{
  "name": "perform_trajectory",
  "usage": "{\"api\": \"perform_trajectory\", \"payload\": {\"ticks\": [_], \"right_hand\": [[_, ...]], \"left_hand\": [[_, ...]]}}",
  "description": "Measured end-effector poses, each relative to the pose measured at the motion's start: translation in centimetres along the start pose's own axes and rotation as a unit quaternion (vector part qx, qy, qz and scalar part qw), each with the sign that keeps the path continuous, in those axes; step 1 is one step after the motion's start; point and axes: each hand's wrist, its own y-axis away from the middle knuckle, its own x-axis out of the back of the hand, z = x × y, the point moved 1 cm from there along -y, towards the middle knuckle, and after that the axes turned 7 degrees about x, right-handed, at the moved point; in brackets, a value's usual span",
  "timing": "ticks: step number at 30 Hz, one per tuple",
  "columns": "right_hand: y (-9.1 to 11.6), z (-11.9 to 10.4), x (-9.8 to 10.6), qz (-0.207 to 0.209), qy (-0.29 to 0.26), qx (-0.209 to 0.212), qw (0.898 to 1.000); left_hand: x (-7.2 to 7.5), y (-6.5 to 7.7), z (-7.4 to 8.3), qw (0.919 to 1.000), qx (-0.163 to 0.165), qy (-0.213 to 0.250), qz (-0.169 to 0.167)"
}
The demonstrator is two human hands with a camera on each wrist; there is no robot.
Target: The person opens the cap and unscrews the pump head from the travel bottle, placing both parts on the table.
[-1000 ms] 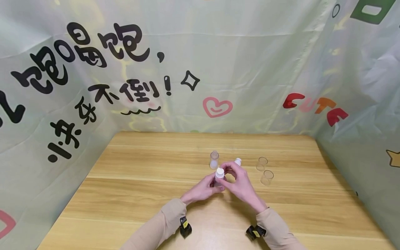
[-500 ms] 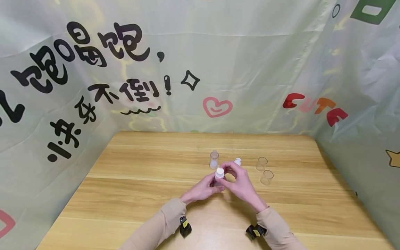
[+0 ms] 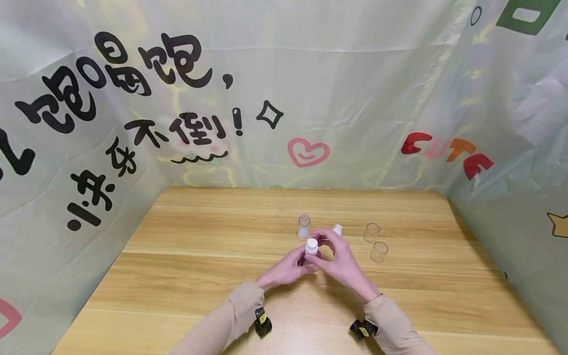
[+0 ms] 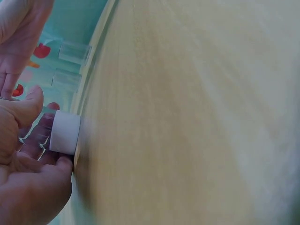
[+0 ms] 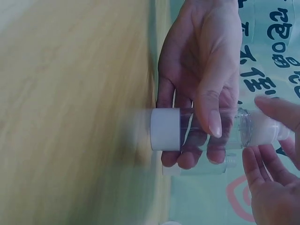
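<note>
My left hand (image 3: 288, 267) wraps its thumb and fingers round the clear body of a small pump bottle (image 5: 187, 129), just above its white base (image 4: 64, 132). The bottle stands about upright, close to the tabletop. With thumb and fingers, my right hand (image 3: 339, 259) pinches the white top (image 3: 312, 245) of this bottle from the right. In the right wrist view the left hand (image 5: 201, 70) covers part of the clear body. Behind the hands stands a second clear bottle (image 3: 303, 229) with whitish lower part. A white bottle part (image 3: 338, 230) is partly hidden behind my right hand.
Two clear cylindrical caps (image 3: 372, 233) stand on the wooden table (image 3: 213, 222), right of the hands. A printed curtain (image 3: 355, 98) closes off the back and both sides of the table. Black wrist cameras (image 3: 263, 323) sit at both cuffs.
</note>
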Motion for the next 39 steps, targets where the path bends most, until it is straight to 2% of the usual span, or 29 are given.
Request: {"api": "perform_trajectory", "payload": {"ticks": [6,13,24,31,39], "right_hand": [[-0.06,0.02,-0.20,0.018,0.009,0.018,1.000],[-0.11,-0.27,-0.01,0.004,0.000,-0.004,1.000],[-0.05,-0.01,-0.29,0.024,0.005,0.019,1.000],[0.05,0.00,-0.20,0.012,-0.002,0.017,1.000],[0.16,0.12,-0.27,0.020,0.000,-0.004,1.000]], "left_hand": [[-0.05,0.09,0.07,1.0000,0.004,0.006,-0.001],[0.01,0.20,0.18,0.9999,0.009,0.006,0.003],[-0.04,0.17,0.19,0.9999,0.012,0.009,0.005],[-0.01,0.18,0.11,0.9999,0.009,-0.003,0.005],[-0.05,0.14,0.14,1.0000,0.008,0.000,0.002]]}}
